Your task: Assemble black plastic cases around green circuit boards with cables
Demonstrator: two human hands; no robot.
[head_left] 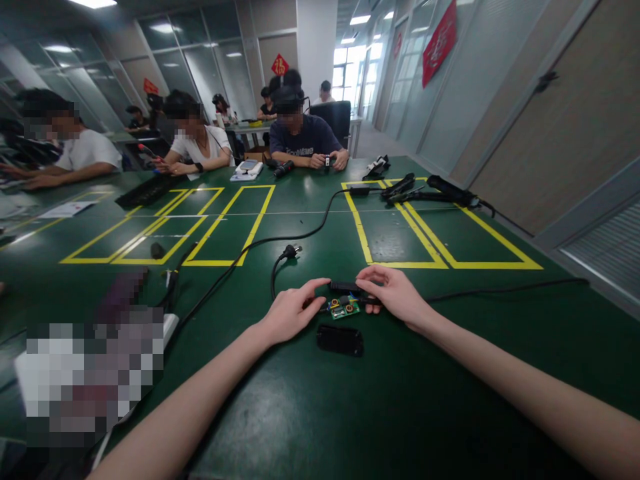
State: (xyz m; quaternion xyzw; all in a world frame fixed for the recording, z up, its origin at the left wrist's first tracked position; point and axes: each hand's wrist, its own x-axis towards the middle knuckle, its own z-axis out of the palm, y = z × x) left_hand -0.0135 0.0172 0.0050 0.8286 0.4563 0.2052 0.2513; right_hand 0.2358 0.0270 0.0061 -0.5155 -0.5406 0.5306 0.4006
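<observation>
A small green circuit board (345, 307) with copper coils and wires lies in front of me, between my hands. Just behind it is a narrow black plastic casing half (344, 287). My left hand (295, 312) has its index finger stretched to the casing's left end, and the thumb, held apart, is beside the wires at the board's left. At the casing's right end, the thumb and index finger of my right hand (390, 293) pinch together; its lower fingers curl near the black cord. A second black casing half (340, 340) rests on the table nearer to me.
The green table (280, 413) carries yellow tape outlines. A plug (291, 252) and a long black cable (300, 236) lie beyond my hands. Black tools or cables (425, 191) are at the far right. A co-worker (305, 137) sits opposite; others sit left. Blurred items lie at near left.
</observation>
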